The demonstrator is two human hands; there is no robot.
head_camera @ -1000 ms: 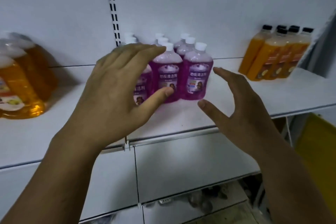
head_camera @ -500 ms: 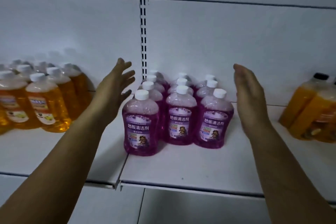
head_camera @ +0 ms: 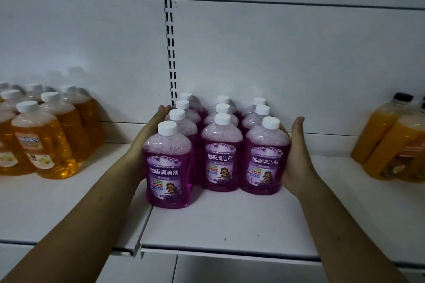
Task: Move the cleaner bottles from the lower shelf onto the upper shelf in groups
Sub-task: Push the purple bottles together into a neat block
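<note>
Several purple floor-cleaner bottles (head_camera: 222, 163) with white caps stand upright in three tight rows on a white shelf (head_camera: 218, 220), reaching back to the wall. The front-left bottle sits a little nearer the shelf edge than the others. My left hand (head_camera: 147, 131) lies flat against the left side of the group, partly hidden behind that front-left bottle. Pressed flat on the right row is my right hand (head_camera: 297, 158), its fingers reaching behind the front bottle. The group is squeezed between both palms and rests on the shelf.
Yellow cleaner bottles (head_camera: 46, 145) with white caps crowd the shelf's left end. Orange bottles (head_camera: 395, 145) with black caps stand at the right. A slotted upright (head_camera: 170, 41) runs up the white back wall behind the purple group. Bare shelf lies in front of the bottles.
Both hands were spread apart in the air beside the purple bottles; now they have closed in and press on the group's two sides. The view has come closer to the shelf.
</note>
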